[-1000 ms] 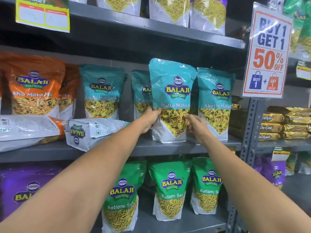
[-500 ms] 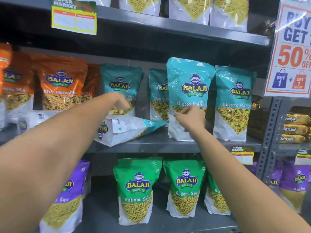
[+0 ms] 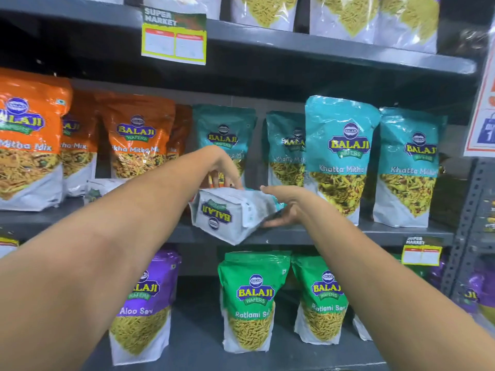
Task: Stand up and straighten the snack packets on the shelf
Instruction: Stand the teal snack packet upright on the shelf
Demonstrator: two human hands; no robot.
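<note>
**A:** ok so what changed vs half a second ago? Back then the left hand was only reaching over the fallen packet and the right hand was hanging near the tall teal packet. Now both are on the fallen one. View has slid left too, more orange packets showing.

**B:** yep. Left fingers curl down onto its top back edge, closed on it. Right hand cups the far end from the side and below, thumb over the top, so it's gripping too. The packet sits at the front of the middle shelf, between the hands, white bottom gusset facing us with the logo upside down, one corner poking past the shelf lip. It looks tipped up off its side compared with before.

**A:** materials?

**B:** glossy crinkly plastic pouches, flat-bottomed, white lower half with a diamond print of the snack. Shelf is plain grey painted metal. A second packet lies flat behind the left forearm.
</note>
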